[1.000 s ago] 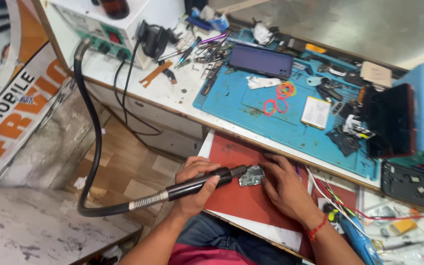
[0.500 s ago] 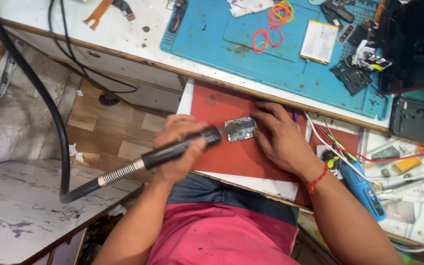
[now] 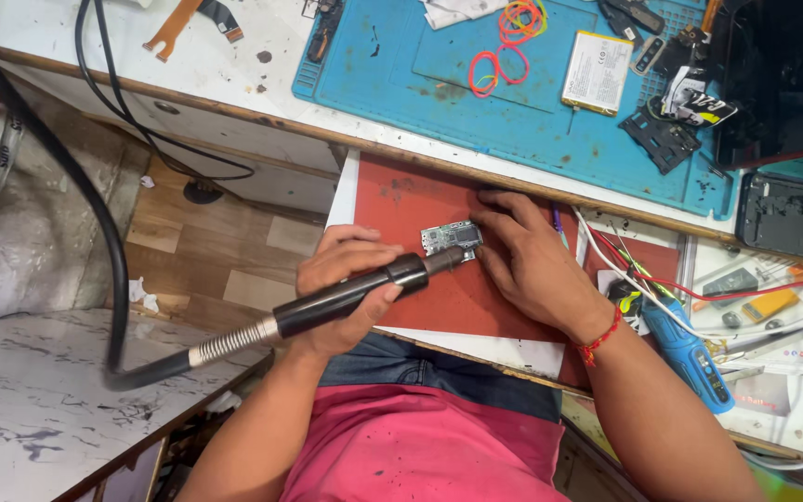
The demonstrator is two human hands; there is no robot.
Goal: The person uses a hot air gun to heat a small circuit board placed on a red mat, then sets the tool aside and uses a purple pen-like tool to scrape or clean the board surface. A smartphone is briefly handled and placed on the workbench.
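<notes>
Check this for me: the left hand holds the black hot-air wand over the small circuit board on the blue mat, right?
Not quite. The head view shows the left hand holding the black hot-air wand over the small circuit board, but the board lies on the red mat, not the blue one.

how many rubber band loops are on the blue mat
3, as far as shows: a pink rubber band near the mat's middle, a red one overlapping it, and an orange one at the top edge, partly cut off. More may lie beyond the frame.
</notes>
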